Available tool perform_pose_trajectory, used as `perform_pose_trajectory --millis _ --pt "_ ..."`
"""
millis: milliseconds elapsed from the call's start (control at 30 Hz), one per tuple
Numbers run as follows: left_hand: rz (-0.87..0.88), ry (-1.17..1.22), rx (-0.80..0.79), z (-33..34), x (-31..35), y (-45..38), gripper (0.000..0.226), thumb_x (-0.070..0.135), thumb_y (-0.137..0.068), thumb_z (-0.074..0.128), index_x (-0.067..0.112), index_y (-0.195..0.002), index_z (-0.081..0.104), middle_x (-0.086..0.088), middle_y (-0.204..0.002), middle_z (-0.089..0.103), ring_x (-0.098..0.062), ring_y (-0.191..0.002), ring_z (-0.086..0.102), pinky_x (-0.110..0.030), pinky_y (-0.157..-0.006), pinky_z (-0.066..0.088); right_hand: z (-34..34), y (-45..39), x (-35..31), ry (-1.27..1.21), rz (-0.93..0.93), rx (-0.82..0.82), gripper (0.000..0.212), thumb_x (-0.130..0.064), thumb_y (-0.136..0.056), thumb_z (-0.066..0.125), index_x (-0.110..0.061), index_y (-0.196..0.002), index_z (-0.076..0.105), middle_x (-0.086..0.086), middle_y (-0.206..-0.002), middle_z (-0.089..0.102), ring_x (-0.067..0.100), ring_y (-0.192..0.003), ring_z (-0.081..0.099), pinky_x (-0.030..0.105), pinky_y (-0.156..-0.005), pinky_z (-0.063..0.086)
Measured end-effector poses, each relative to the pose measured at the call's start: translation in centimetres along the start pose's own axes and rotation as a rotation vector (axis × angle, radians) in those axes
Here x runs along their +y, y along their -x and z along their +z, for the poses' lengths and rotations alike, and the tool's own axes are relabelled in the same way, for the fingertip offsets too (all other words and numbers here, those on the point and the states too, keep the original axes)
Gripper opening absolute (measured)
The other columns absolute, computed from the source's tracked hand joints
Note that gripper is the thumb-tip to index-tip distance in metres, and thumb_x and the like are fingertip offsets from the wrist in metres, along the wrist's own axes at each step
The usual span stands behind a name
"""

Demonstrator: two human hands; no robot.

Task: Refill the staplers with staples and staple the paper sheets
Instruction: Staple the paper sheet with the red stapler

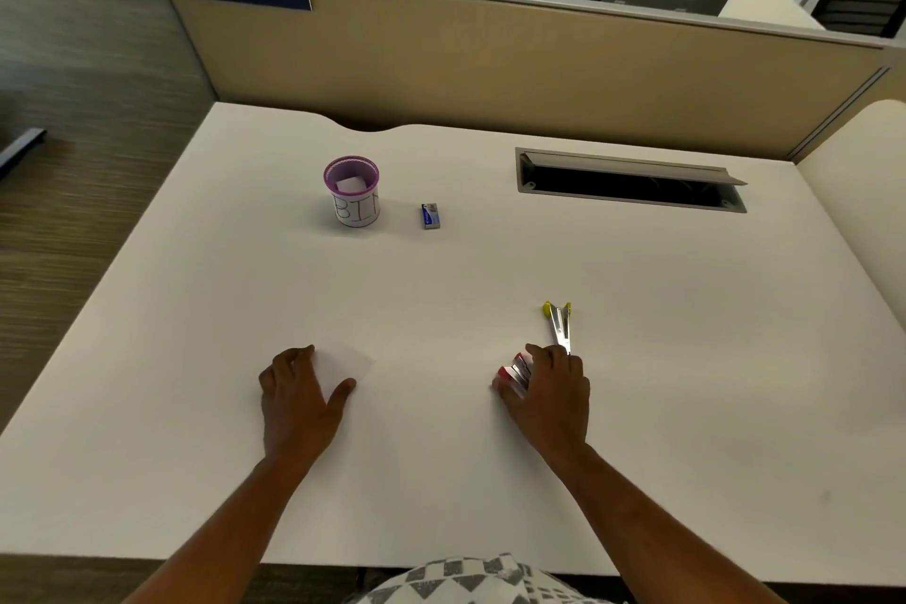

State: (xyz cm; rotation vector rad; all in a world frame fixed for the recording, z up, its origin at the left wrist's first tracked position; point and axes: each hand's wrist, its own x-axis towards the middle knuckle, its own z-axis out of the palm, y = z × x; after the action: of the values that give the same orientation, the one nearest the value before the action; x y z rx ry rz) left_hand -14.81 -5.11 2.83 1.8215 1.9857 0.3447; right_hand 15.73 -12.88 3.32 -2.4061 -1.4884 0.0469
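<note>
My left hand (296, 387) lies on a small stack of white paper sheets (345, 363) on the white desk (441, 270), its fingers and thumb curled round the sheets' edges. My right hand (551, 387) grips a red stapler (515, 372) near the desk's front right. A yellow stapler (559, 324) lies opened out flat just beyond my right fingers, its metal magazine showing. A small blue staple box (430, 216) sits farther back, in the middle of the desk.
A purple mesh cup labelled BIN (352, 191), with white paper inside, stands left of the staple box. An open cable tray slot (632, 182) is cut into the desk at the back right. A tan partition (490, 59) closes the far edge.
</note>
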Motion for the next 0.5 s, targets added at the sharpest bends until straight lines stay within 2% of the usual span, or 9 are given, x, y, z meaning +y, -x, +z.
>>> perform_pose_trajectory --millis 133,267,367,433,500 --pt "0.015 -0.04 0.021 0.2 0.4 0.0 0.071 0.043 -0.081 0.078 0.008 -0.137 0.053 -0.013 -0.136 0.048 -0.038 -0.124 0.041 -0.049 -0.098 0.046 0.0 0.7 -0.5 -0.063 -0.034 0.032 0.056 -0.051 -0.073 0.079 -0.024 -0.119 0.063 -0.004 -0.11 0.06 0.024 -0.101 0.055 0.037 -0.076 0.049" --pt "0.052 0.02 0.077 0.7 0.9 -0.1 0.047 0.03 -0.081 0.08 0.013 -0.122 0.063 -0.009 -0.121 0.058 -0.036 -0.113 0.047 -0.045 -0.087 0.048 -0.6 1.2 -1.0 -0.143 -0.049 0.061 0.054 -0.046 -0.075 0.078 -0.029 -0.123 0.059 -0.01 -0.112 0.055 0.018 -0.106 0.051 0.031 -0.079 0.043" --pt "0.116 0.089 0.096 0.8 1.5 -0.2 0.027 0.024 -0.086 0.076 0.013 -0.109 0.069 -0.006 -0.106 0.066 -0.031 -0.103 0.051 -0.037 -0.081 0.045 -1.3 1.4 -1.6 -0.231 -0.079 0.074 0.05 -0.039 -0.078 0.076 -0.031 -0.124 0.059 -0.011 -0.114 0.055 0.014 -0.105 0.052 0.032 -0.082 0.045" --pt "0.155 0.175 0.042 0.6 2.8 -0.1 0.017 0.025 -0.089 0.073 0.015 -0.103 0.07 -0.001 -0.096 0.069 -0.025 -0.092 0.056 -0.031 -0.075 0.042 -2.0 1.4 -2.1 -0.362 -0.104 0.07 0.047 -0.032 -0.079 0.077 -0.03 -0.123 0.061 -0.012 -0.115 0.053 -0.002 -0.103 0.052 0.03 -0.086 0.048" --pt "0.125 0.322 -0.086 0.4 4.6 0.2 0.012 0.029 -0.091 0.072 0.022 -0.1 0.069 0.007 -0.088 0.07 -0.018 -0.081 0.062 -0.025 -0.066 0.041 -2.8 1.2 -2.7 -0.527 -0.118 0.021 0.042 -0.025 -0.081 0.078 -0.029 -0.12 0.063 -0.013 -0.117 0.05 -0.012 -0.099 0.055 0.021 -0.087 0.052"
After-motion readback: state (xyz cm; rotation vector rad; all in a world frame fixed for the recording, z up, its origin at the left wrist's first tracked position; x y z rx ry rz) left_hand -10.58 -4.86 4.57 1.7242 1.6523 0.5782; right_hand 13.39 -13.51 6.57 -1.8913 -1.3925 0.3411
